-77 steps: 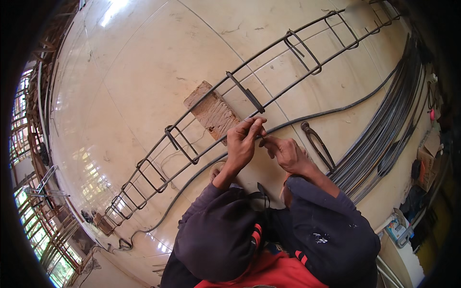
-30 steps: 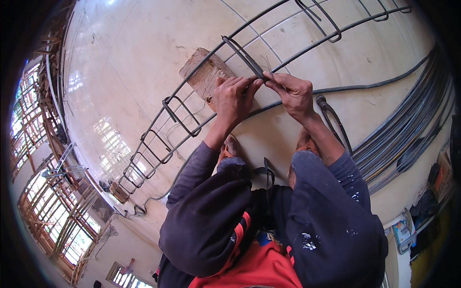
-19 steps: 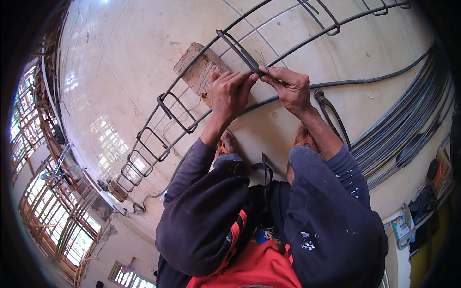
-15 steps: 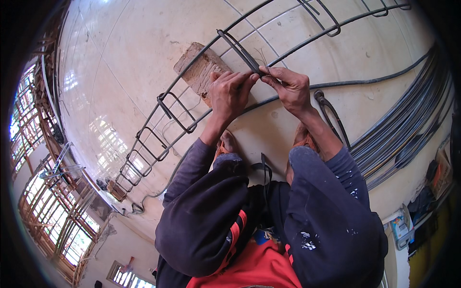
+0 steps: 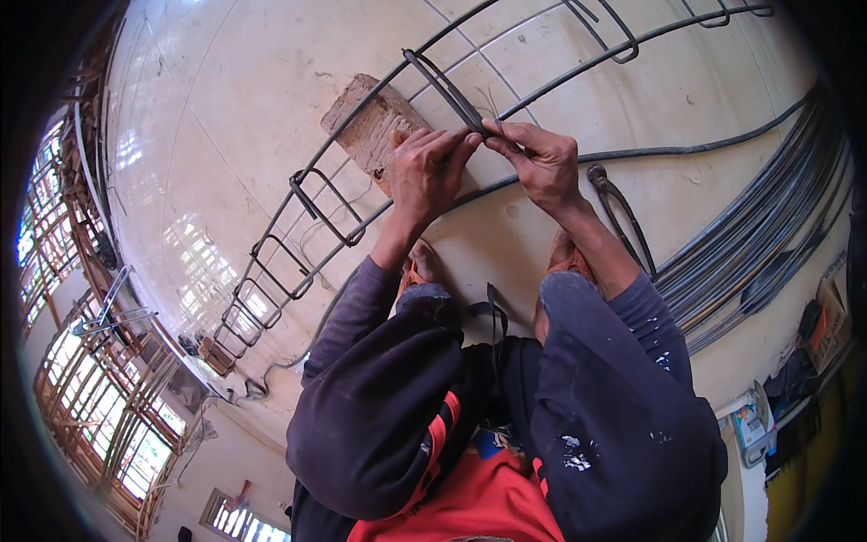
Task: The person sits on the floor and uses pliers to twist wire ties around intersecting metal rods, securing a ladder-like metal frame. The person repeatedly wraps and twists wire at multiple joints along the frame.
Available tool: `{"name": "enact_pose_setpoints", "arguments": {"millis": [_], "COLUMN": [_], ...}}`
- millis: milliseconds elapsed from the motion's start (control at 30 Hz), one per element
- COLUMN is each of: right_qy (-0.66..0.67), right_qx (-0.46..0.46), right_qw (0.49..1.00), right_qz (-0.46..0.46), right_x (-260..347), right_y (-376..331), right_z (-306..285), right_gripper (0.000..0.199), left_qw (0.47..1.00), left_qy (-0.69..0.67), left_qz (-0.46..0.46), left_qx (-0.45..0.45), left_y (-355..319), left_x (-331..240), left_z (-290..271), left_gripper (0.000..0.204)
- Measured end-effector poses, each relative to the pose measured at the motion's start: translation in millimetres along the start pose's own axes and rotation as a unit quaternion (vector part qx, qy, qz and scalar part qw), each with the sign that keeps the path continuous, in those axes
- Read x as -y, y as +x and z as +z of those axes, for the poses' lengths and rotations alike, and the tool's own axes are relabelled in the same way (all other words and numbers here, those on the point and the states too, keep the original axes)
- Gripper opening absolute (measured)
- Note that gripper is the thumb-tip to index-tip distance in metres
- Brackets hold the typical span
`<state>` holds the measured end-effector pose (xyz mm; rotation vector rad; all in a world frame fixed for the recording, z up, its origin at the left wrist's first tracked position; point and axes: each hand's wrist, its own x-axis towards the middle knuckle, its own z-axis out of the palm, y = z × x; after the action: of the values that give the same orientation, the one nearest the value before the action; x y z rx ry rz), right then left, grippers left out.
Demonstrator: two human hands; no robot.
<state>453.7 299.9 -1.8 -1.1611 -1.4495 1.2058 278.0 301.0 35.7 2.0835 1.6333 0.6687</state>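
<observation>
A long cage of dark steel rods with bent square stirrups runs diagonally over the floor in front of me. My left hand [image 5: 424, 172] is closed, thumb and fingertips pinching the near corner of a stirrup [image 5: 442, 88] where it meets the near rod. Right beside it, my right hand [image 5: 545, 161] pinches a thin tie wire [image 5: 493, 107] at that same corner, its loose ends sticking up past the fingers. The fingertips cover the joint itself. Under the cage lies a rough reddish brick [image 5: 366, 122], just beyond my left hand.
Pincers [image 5: 621, 212] lie on the floor right of my right forearm. A thick bundle of steel rods [image 5: 750, 257] curves along the right side. One long dark rod [image 5: 695, 149] crosses behind my hands. My feet flank the floor below; a window with bars [image 5: 113, 411] is at left.
The view has shifted slightly, so the cage and brick appear a little further left and up. Both hands stay at the same stirrup corner, with only small finger movement.
</observation>
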Motion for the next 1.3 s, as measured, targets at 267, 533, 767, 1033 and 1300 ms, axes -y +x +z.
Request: {"name": "enact_pose_setpoints", "arguments": {"millis": [267, 533, 767, 1033, 1300], "right_qy": [0.014, -0.062, -0.147, -0.248, -0.240], "right_qx": [0.001, -0.030, 0.128, 0.236, 0.218], "right_qw": [1.000, 0.997, 0.973, 0.913, 0.922], "right_qz": [0.006, -0.035, 0.125, 0.221, 0.212], "right_x": [1.9, 18.7, 49.7, 31.9, 18.0], "right_y": [-0.1, -1.4, -33.8, -52.5, -14.1], "right_z": [0.0, -25.5, -88.0, -71.1, -31.6], "right_gripper": [0.028, 0.027, 0.025, 0.025, 0.030], "left_qw": [1.000, 1.000, 1.000, 0.996, 0.996], "left_qy": [-0.008, 0.002, -0.020, -0.009, -0.006], "left_qz": [-0.006, -0.005, -0.012, -0.049, -0.021], "left_qx": [0.002, 0.006, -0.012, -0.070, -0.085], "left_y": [-1.3, -0.2, -1.5, -4.4, -2.1], "left_x": [2.1, 0.4, 0.4, -2.3, -0.5], "left_z": [1.5, -1.3, 1.1, 6.4, 8.5], "left_gripper": [0.018, 0.019, 0.018, 0.029, 0.031]}}
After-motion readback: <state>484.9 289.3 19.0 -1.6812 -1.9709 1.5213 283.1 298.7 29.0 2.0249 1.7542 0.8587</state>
